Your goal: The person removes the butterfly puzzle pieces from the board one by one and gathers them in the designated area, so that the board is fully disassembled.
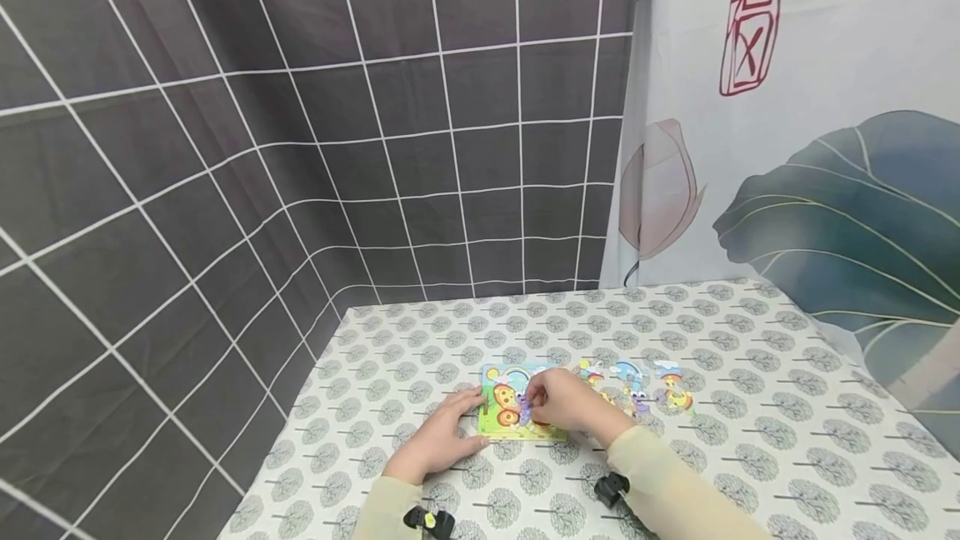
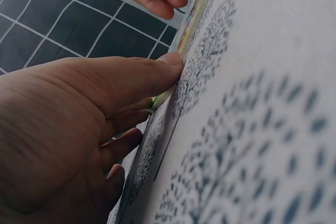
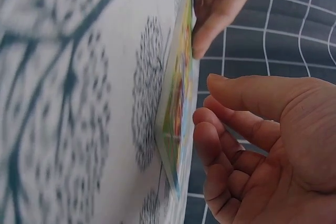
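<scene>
A flat picture puzzle (image 1: 517, 433) with an orange butterfly and a green lower border lies on the table. My left hand (image 1: 441, 438) rests along its left side, thumb at the near left corner and fingers fairly straight. In the left wrist view the thumb touches the thin edge of the puzzle (image 2: 195, 19). Over the right half of the picture hovers my right hand (image 1: 567, 401), its fingers loosely bent. The right wrist view shows a gap between thumb and fingertips of that hand (image 3: 257, 150), with nothing visible in it, just above the puzzle surface (image 3: 178, 114).
To the right of the puzzle lie several loose colourful pieces, among them a rainbow piece (image 1: 628, 370), a purple piece (image 1: 638, 401) and a yellow piece (image 1: 678, 398). A tree-patterned cloth (image 1: 525, 490) covers the table. Dark grid curtain (image 1: 480, 157) hangs behind.
</scene>
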Demonstrator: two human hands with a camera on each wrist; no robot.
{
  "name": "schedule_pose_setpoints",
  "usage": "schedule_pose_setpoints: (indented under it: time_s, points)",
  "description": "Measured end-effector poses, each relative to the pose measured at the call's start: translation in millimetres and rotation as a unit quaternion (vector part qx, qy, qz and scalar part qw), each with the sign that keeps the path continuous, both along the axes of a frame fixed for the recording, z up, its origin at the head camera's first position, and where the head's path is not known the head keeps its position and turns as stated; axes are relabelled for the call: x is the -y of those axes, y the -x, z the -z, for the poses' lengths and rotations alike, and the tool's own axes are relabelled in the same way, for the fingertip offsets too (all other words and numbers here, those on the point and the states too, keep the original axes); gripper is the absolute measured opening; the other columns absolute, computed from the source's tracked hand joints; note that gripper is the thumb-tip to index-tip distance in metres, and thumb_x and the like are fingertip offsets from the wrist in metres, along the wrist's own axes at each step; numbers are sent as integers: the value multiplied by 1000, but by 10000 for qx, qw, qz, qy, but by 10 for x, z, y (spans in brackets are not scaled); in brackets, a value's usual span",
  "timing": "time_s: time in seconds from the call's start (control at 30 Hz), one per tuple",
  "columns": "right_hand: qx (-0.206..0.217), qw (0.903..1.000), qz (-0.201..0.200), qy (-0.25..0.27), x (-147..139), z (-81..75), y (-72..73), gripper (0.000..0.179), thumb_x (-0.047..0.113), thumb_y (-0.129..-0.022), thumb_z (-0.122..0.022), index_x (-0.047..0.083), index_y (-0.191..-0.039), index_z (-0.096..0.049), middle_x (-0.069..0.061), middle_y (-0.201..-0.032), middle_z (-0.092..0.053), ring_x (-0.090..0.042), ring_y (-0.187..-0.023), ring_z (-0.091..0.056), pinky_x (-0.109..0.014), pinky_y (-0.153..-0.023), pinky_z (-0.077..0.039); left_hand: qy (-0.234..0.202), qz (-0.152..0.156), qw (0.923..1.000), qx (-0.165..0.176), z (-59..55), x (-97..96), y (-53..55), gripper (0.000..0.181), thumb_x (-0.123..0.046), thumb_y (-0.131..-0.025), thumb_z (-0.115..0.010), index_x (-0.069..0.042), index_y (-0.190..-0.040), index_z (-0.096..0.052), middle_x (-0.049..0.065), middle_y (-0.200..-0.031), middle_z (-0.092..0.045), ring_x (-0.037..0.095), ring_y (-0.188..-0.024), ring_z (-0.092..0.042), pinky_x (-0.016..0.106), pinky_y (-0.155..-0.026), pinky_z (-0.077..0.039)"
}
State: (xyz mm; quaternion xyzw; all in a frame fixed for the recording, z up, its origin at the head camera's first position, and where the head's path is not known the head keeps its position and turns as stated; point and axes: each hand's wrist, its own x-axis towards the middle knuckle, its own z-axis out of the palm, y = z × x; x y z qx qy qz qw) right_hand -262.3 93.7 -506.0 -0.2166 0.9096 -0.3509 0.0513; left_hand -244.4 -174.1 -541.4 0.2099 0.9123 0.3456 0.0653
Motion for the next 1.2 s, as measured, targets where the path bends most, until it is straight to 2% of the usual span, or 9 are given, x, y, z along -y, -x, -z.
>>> schedule_pose_setpoints:
  time_s: [0.17, 0.43, 0.7, 1.0, 1.2]
  points:
    - [-56, 9998, -97, -181, 136, 28, 11, 17, 4, -80, -81, 17, -88, -74, 10, -75, -60, -10, -70, -56, -29, -69, -52, -68, -40, 10000, 40, 1, -1, 7, 70, -34, -90, -82, -14, -152, -56, -2, -164, -42, 29, -152, -35, 57, -124, -30]
    - [96, 9993, -256, -244, 292, 58, 18, 21, 10, -78, -87, 14, -93, -72, 9, -76, -59, -10, -69, -54, -29, -67, -50, -54, -43, 10000, 54, -24, -8, 4, 69, -31, -90, -82, -12, -151, -56, -2, -163, -43, 29, -152, -35, 55, -124, -30]
    - [22, 9986, -269, -451, 401, 19, 11, 21, 14, -79, -86, 11, -96, -75, 8, -73, -58, -11, -68, -52, -29, -64, -48, -73, -2, 10000, 28, -46, -11, 2, 69, -30, -91, -81, -11, -151, -55, -1, -163, -44, 29, -152, -35, 54, -124, -30]
    - [132, 9984, -89, -549, 472, 36, 19, 41, 15, -78, -88, 5, -115, -75, 5, -72, -57, -12, -63, -51, -28, -59, -47, -46, -3, 10000, 36, -37, -6, -7, 69, -29, -90, -82, -10, -151, -55, -1, -164, -43, 29, -153, -35, 55, -124, -29]
    - [181, 9986, -167, -462, 482, 60, 28, 41, 12, -79, -86, 3, -117, -74, 6, -67, -57, -10, -59, -50, -26, -57, -45, -50, -11, 10000, 25, -22, -8, -2, 69, -30, -90, -82, -11, -152, -55, -2, -164, -43, 28, -153, -34, 55, -124, -29]
